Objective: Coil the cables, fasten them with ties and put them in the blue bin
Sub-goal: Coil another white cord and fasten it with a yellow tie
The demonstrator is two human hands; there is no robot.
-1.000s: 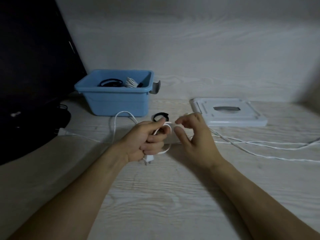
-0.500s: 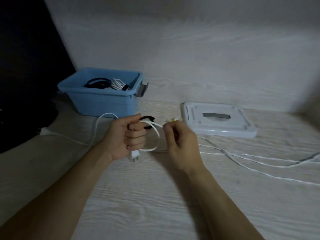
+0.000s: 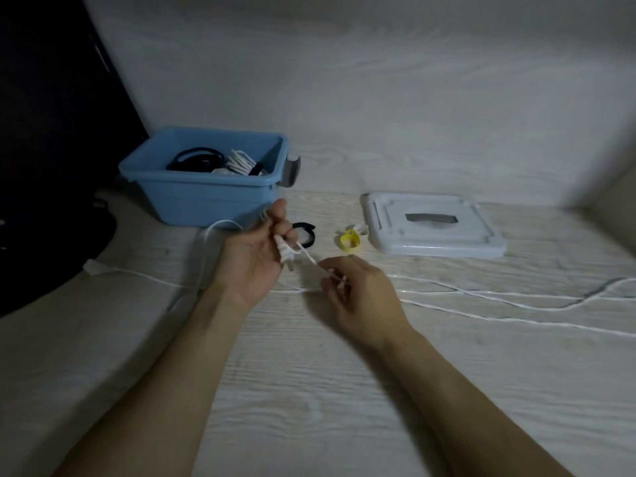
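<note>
Head view: pale wood-grain table (image 3: 344, 407) against a matching wall. The left hand (image 3: 251, 263) grips the plug end of the white cable (image 3: 481, 297) between curled fingers. The right hand (image 3: 358, 294), just beside it, pinches the same cable. The slack runs rightward across the table, nearer the right hand. The blue bin (image 3: 206, 197) sits behind the left hand, already holding coils.

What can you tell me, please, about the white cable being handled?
The white cable is thin and mostly uncoiled. Its plug end lies in the left hand, prongs pointing down. A short taut stretch runs to the right hand, which has it pinched in its grip. Long strands trail right across the pale wood-grain table; another loop curves left beside the blue bin.
</note>
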